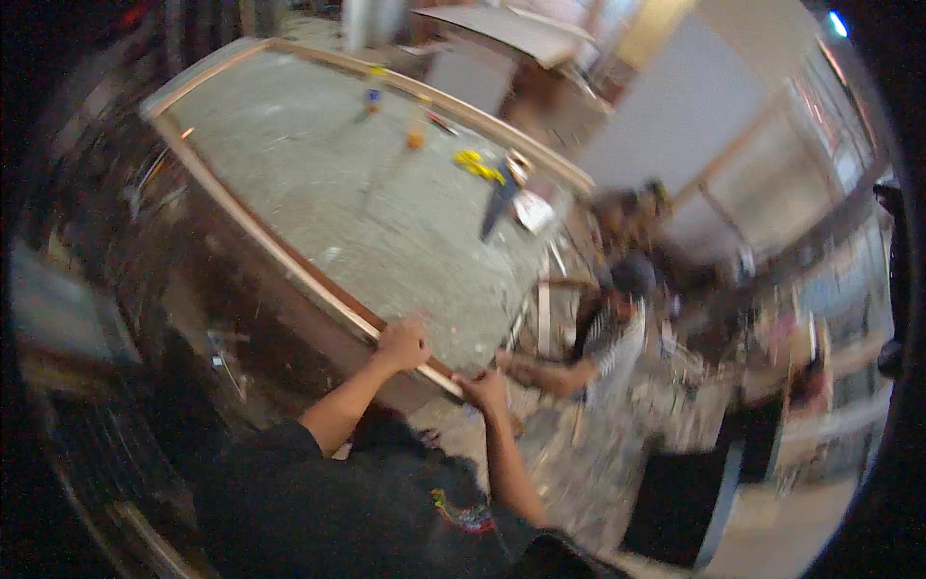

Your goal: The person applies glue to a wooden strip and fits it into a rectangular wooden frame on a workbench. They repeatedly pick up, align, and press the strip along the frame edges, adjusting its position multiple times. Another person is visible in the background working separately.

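Note:
A long narrow wooden strip runs along the near edge of a large grey-green panel. My left hand is closed over this strip, close to its right end. Further along, nearer the panel's corner, my right hand grips the same strip. Motion blur hides the exact finger positions. Just beyond my right hand, a co-worker's forearm reaches to the panel's right end; what that hand touches is too blurred to tell.
Another wooden strip lines the panel's far edge. On the panel lie a dark-bladed handsaw, a yellow coiled item, a white sheet and two small bottles, one orange. The co-worker crouches at right amid floor debris.

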Demonstrator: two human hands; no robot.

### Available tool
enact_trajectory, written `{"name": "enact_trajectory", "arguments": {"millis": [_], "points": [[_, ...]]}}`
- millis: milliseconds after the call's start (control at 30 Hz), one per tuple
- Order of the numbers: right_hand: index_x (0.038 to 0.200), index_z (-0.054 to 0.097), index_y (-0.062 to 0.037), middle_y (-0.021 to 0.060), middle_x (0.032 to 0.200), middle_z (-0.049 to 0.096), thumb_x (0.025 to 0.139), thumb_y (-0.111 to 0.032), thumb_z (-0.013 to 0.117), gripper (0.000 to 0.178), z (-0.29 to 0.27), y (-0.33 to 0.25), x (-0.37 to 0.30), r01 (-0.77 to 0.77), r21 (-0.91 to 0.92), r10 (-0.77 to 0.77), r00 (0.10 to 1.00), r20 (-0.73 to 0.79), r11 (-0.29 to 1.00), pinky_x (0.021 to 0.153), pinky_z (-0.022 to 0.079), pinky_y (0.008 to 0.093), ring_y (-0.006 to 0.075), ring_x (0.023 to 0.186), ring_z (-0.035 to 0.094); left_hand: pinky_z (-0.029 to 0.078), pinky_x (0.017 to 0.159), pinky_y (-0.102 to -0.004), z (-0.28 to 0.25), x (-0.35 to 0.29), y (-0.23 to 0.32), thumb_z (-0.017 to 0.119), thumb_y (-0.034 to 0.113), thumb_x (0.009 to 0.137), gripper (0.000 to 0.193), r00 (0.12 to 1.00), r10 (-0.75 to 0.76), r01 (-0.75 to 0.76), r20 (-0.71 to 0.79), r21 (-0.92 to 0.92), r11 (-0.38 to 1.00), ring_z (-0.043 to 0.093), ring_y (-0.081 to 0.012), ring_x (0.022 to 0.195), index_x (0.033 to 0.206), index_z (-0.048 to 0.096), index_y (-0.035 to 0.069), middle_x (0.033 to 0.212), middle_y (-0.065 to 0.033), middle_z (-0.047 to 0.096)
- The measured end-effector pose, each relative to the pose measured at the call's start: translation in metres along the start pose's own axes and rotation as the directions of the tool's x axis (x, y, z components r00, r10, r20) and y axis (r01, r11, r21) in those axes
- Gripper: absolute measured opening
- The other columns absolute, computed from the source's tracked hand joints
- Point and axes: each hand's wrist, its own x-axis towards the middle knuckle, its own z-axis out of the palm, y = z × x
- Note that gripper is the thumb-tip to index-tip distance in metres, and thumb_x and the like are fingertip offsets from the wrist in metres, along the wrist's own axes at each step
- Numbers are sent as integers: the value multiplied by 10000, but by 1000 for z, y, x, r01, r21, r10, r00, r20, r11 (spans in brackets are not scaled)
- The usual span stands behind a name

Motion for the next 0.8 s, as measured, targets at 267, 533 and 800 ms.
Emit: {"name": "enact_trajectory", "arguments": {"millis": [267,533,800], "points": [[911,715,-41,169,917,679,849,-485,741,449,24,-27,-37,-30,-160,-32,927,-373,987,923,448,499,360,968,646,518,741,-517,-11,7,21,698,241,783,162,999,-5,3,54,25,1000,675,-378,843,794,702,80,855,-149,700],[918,691,-86,115,939,660,859,-319,712,241,30,-26,-43,167,-273,-296,783,-548,947,979,396,526,319,996,604,508,683,-496,-6,11,19,698,236,781,163,998,19,-23,59,59,998,664,-365,757,758,673,77,775,-134,684],[904,720,-91,101,922,674,848,-305,712,222,36,-17,-40,208,-195,-285,731,-620,958,933,419,471,297,987,606,491,642,-473,1,14,16,704,236,769,201,996,60,-63,59,57,996,649,-373,692,729,620,59,714,-156,655]]}}
